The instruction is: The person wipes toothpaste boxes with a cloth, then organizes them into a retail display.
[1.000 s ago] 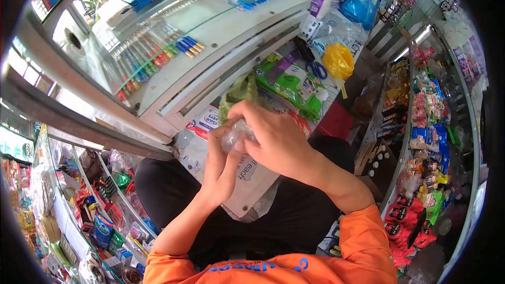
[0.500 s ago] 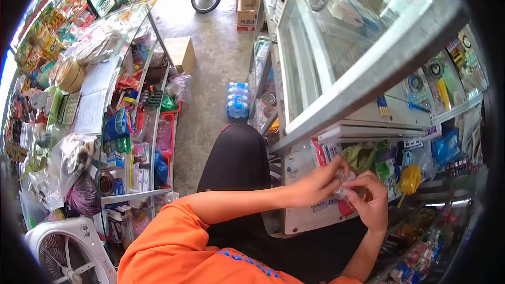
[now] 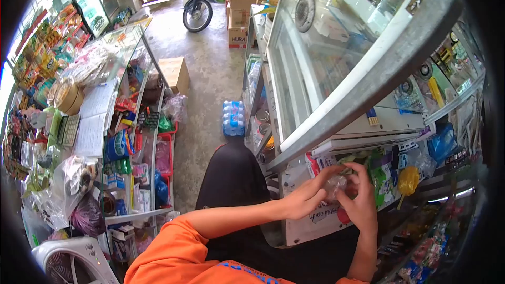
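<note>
A small, crumpled piece of clear plastic (image 3: 335,186) is held between my two hands, over the white board with printed lettering (image 3: 305,227). My left hand (image 3: 309,195) is closed on it from the left, fingers bent over its top. From the right, my right hand (image 3: 361,199) pinches the same plastic with thumb and curled fingers. Whether anything is inside the plastic I cannot make out. Just below my hands a round red thing (image 3: 343,216) shows in part. Behind them lie a red and white packet (image 3: 314,165) and green packets (image 3: 383,179).
A metal-framed glass cabinet (image 3: 363,92) slants close above my hands. Right of them is a yellow plastic bag (image 3: 408,181). A bottle pack (image 3: 233,119) stands on the floor beyond my knee. Crowded shelves (image 3: 139,213) and a white fan (image 3: 73,263) line the left.
My hands have shifted slightly left, and their fingers are bent higher around the plastic, which shows more fully. The view has tilted up, so more of the motorbike shows.
</note>
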Available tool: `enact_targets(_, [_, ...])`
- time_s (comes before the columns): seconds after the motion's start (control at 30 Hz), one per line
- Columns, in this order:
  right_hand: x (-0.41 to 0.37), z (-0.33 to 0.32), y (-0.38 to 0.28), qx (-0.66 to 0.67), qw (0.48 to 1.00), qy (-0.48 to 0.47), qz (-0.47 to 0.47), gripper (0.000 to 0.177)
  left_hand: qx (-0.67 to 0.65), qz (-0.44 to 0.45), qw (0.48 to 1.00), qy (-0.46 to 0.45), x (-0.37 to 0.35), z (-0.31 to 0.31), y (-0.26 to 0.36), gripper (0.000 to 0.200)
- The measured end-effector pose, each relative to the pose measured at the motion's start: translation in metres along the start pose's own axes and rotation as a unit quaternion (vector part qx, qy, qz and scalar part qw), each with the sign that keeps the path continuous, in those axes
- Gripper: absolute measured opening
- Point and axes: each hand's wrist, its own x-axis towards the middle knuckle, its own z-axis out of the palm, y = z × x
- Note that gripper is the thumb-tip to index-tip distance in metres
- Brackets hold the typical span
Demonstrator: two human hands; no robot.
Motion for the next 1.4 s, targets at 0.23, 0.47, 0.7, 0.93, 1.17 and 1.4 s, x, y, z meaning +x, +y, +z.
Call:
enact_targets(0.23, [-0.003, 0.0, 0.009, -0.027, 0.999, 0.011, 0.029, 0.066, 0.033, -0.017, 0.999, -0.004, 0.002, 0.013, -0.008, 0.076])
enact_targets(0.47, [-0.017, 0.001, 0.031, -0.026, 0.996, 0.078, -0.02, 0.063, 0.063, -0.094, 0.994, -0.004, 0.01, 0.034, -0.006, 0.059])
enact_targets(0.7, [-0.039, -0.01, 0.045, 0.039, 0.993, 0.054, -0.102, 0.062, -0.068, -0.106, 0.989, 0.078, 0.019, 0.04, -0.01, 0.033])
enact_targets(0.93, [-0.056, -0.018, 0.068, -0.113, 0.975, 0.037, -0.189, 0.074, -0.247, -0.184, 0.94, 0.144, 0.032, 0.053, -0.019, 0.017])
enact_targets(1.17, [-0.069, -0.019, 0.076, -0.139, 0.971, 0.056, -0.188, 0.072, -0.251, -0.185, 0.943, 0.118, 0.026, 0.064, -0.031, 0.022])
enact_targets(1.4, [-0.065, -0.013, 0.062, -0.099, 0.977, 0.102, -0.16, 0.069, -0.152, -0.186, 0.965, 0.111, 0.025, 0.057, -0.024, 0.016])
